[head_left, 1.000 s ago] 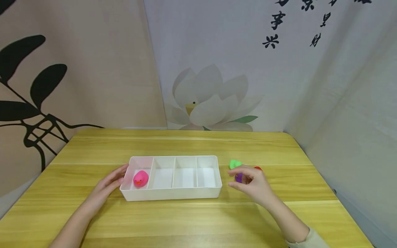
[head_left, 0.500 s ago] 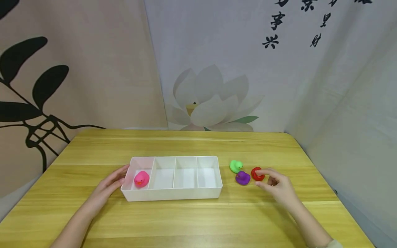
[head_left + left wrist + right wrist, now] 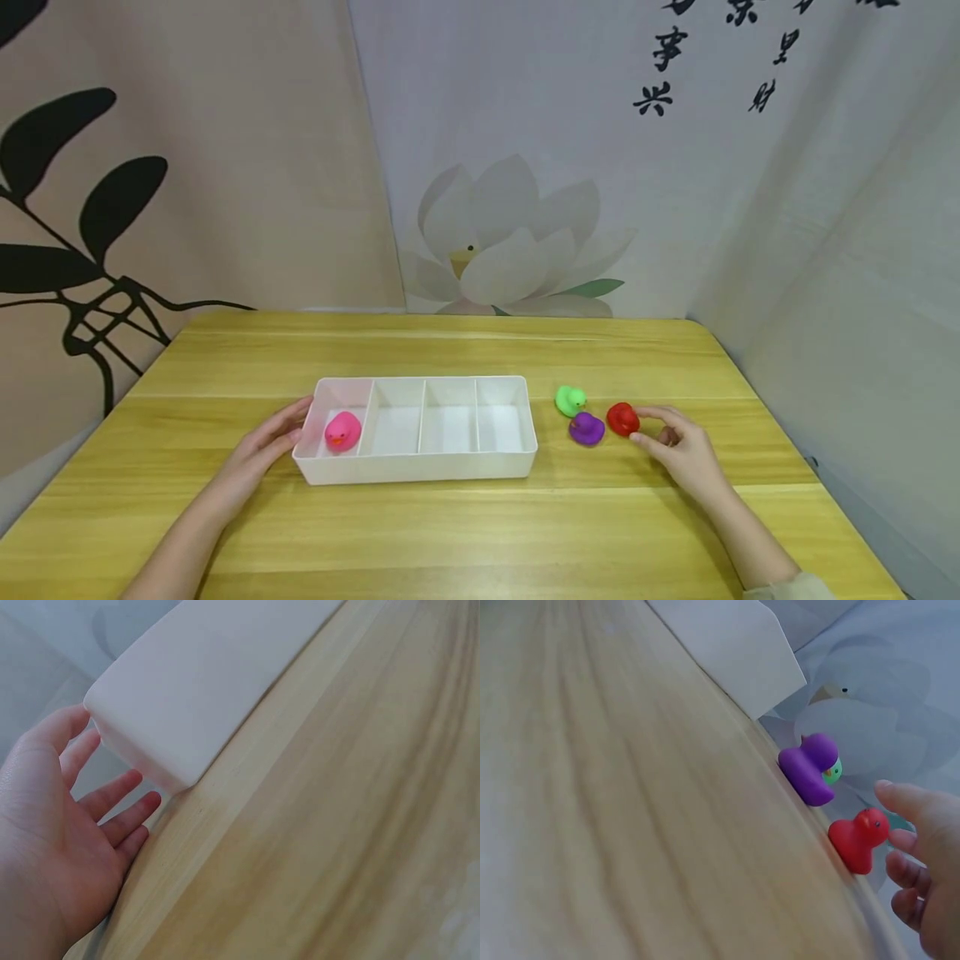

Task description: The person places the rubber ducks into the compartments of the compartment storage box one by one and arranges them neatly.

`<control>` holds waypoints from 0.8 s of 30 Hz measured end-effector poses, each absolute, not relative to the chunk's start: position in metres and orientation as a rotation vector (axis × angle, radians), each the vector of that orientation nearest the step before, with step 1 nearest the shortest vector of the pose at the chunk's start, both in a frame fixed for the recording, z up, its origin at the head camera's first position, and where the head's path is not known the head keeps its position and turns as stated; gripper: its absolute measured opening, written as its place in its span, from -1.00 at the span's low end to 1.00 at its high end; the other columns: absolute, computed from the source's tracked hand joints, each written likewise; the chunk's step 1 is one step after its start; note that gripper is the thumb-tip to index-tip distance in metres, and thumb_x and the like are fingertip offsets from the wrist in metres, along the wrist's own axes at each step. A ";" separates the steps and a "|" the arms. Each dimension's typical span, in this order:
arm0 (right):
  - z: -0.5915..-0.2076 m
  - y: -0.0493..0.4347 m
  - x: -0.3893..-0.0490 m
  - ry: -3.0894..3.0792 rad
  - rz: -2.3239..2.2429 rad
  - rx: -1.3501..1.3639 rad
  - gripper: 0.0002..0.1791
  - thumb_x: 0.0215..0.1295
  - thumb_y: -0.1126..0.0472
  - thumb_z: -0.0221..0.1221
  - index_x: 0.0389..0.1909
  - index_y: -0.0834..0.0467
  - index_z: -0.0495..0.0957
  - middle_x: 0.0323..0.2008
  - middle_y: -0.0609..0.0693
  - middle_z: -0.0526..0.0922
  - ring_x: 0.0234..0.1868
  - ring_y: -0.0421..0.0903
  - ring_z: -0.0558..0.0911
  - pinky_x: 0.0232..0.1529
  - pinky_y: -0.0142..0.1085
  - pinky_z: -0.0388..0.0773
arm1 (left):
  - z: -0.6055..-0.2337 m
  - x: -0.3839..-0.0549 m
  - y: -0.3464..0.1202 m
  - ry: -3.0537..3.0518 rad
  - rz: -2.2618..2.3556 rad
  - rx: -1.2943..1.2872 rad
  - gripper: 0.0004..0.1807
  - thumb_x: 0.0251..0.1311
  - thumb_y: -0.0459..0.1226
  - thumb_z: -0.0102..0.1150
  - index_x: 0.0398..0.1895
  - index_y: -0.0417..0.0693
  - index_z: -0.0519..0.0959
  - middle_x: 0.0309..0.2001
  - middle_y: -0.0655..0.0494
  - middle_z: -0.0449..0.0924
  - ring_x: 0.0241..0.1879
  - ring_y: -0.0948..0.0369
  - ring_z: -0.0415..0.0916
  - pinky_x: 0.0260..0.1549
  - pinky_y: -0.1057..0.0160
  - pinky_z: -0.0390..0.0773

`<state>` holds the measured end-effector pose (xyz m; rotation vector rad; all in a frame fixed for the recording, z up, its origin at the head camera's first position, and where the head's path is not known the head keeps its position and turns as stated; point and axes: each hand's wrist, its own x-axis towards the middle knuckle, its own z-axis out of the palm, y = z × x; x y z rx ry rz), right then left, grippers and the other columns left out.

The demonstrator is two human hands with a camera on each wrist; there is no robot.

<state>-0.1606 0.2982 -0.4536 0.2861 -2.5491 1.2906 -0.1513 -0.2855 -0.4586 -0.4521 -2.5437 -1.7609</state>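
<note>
My left hand point(image 3: 262, 446) rests at the left end of a white divided box point(image 3: 420, 468), its fingertips touching that end wall; the left wrist view shows the hand point(image 3: 71, 832) with fingers extended and slightly spread. In the box's leftmost compartment sits a pink toy duck point(image 3: 342, 432). My right hand point(image 3: 681, 450) is just right of a red toy duck point(image 3: 622, 419), thumb and index finger spread beside it. From the right wrist view, the red duck point(image 3: 856, 838) stands on the table close to the fingers, not gripped. A purple duck point(image 3: 587, 429) and a green duck point(image 3: 571, 401) stand left of it.
Everything stands on a yellow wood-grain table point(image 3: 450, 542). Thin dividers split the box into several compartments. Behind the table hangs a pale cloth point(image 3: 525, 100) printed with a flower and writing.
My right hand has moved right, from over the purple duck to the red duck, then drawn back slightly to its right side. My left hand stays at the box.
</note>
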 end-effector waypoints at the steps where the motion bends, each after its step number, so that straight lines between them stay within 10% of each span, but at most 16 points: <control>1: -0.455 0.299 -0.161 -2.553 1.305 0.273 -0.62 0.18 0.21 0.34 0.03 0.17 0.58 -0.30 0.12 0.50 -0.60 -0.18 0.38 -0.67 -0.37 0.35 | -0.459 -0.152 -0.286 -2.543 -1.761 -0.456 -0.49 0.49 -0.25 -0.18 0.45 -0.10 0.17 0.35 -0.24 0.21 0.14 0.50 0.25 -0.02 0.53 0.25; 24: -0.470 0.301 -0.180 -2.550 1.427 0.166 -0.58 0.16 0.18 0.35 0.04 0.19 0.58 -0.15 0.16 0.58 -0.67 -0.25 0.35 -0.67 -0.39 0.34 | -0.459 -0.153 -0.288 -2.567 -1.737 -0.450 -0.49 0.48 -0.24 -0.17 0.45 -0.09 0.16 0.31 -0.07 0.29 0.13 0.51 0.25 -0.04 0.54 0.27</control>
